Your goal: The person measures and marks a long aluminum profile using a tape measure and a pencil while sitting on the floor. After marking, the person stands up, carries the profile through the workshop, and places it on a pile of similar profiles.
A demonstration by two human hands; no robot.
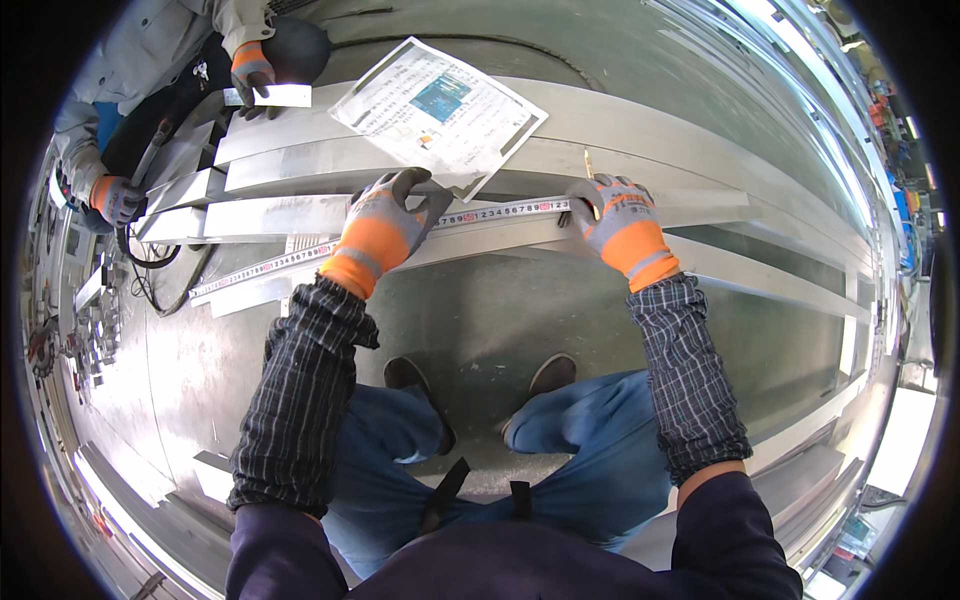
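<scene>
A white tape measure blade (505, 211) with black and red marks stretches along a long silvery metal bar (480, 237), running out to the far left. My left hand (385, 228), in an orange and grey glove, is closed over the blade and the bar, thumb on the right side. Farther right, my right hand (622, 222), gloved alike, grips the blade's other end, with its fingers curled. A thin yellowish pencil-like stick (588, 165) pokes up from the right hand. The case of the tape is not discernible under that hand.
Several long metal profiles (640, 130) lie side by side beyond my hands. A printed sheet (400, 105) rests across them. At the upper left a co-worker's gloved hand (252, 70) holds a small pale plate (285, 95); their other hand (117, 200) is near a black cable (140, 262).
</scene>
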